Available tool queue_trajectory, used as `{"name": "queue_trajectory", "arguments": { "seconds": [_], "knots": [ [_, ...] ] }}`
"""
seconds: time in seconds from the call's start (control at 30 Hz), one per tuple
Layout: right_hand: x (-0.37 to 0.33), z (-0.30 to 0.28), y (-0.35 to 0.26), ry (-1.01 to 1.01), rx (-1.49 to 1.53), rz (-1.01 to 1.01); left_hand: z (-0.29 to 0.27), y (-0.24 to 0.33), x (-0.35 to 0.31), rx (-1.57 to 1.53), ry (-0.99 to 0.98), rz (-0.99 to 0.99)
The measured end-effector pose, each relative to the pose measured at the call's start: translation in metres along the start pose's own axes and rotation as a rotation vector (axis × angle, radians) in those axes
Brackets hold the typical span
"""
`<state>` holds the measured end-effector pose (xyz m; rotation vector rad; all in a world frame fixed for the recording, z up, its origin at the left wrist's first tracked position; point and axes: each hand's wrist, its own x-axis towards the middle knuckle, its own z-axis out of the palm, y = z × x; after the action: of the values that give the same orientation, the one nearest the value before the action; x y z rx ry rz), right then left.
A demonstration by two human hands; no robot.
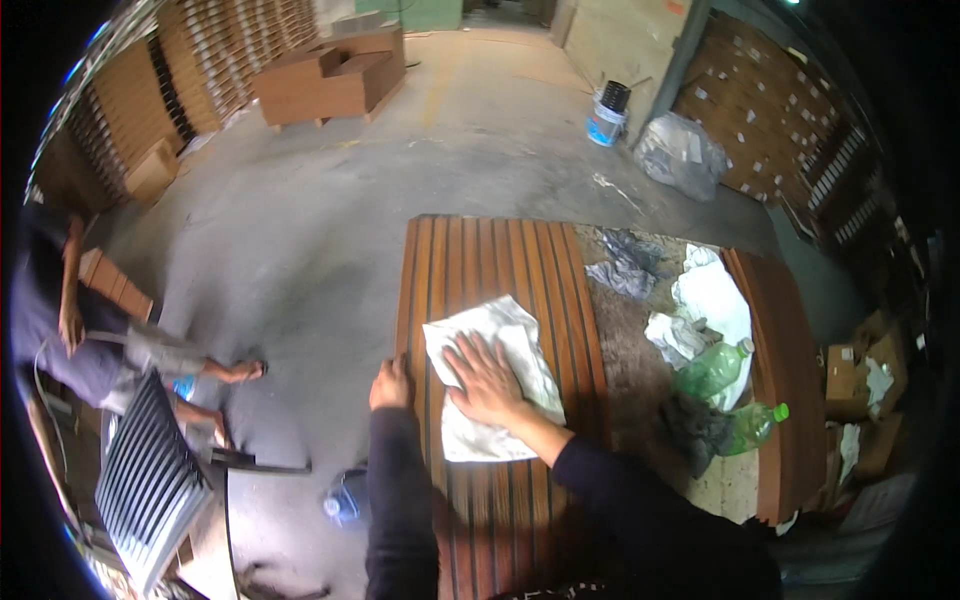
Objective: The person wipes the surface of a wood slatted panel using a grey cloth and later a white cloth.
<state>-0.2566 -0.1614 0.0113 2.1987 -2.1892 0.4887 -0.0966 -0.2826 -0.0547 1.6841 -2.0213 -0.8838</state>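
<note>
A slatted wooden panel (pixel 480 265), reddish-brown with dark grooves, lies in front of me. My right hand (pixel 485 380) rests flat on a white cloth (pixel 490 440) spread over the panel's middle, its fingers stretched out. At the panel's left edge my left hand (pixel 391 384) is closed, with the fingers curled round the edge; their tips are hidden.
Right of the panel are crumpled rags (pixel 630 262), a white cloth (pixel 715 290) and two green plastic bottles (pixel 715 368). Brown boards (pixel 790 380) border them. A person (pixel 70 310) sits at left beside a dark slatted panel (pixel 150 480). A blue container (pixel 345 498) stands on the floor.
</note>
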Motion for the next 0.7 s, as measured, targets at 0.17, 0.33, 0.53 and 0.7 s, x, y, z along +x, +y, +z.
{"name": "queue_trajectory", "arguments": {
  "seconds": [0.17,0.33,0.53,0.7],
  "knots": [
    [-0.118,-0.028,-0.048,-0.069,0.036,0.104,-0.040,0.027,-0.097,0.287,0.010,-0.028],
    [-0.191,-0.042,-0.081,-0.166,0.230,0.198,-0.042,-0.054,-0.265,0.236,0.046,-0.105],
    [-0.230,-0.050,-0.078,-0.334,-0.068,-0.031,-0.073,-0.077,-0.346,-0.181,-0.030,-0.213],
    [-0.179,-0.027,-0.099,-0.360,-0.127,-0.119,-0.068,-0.072,-0.341,-0.170,0.000,-0.166]
  ]
}}
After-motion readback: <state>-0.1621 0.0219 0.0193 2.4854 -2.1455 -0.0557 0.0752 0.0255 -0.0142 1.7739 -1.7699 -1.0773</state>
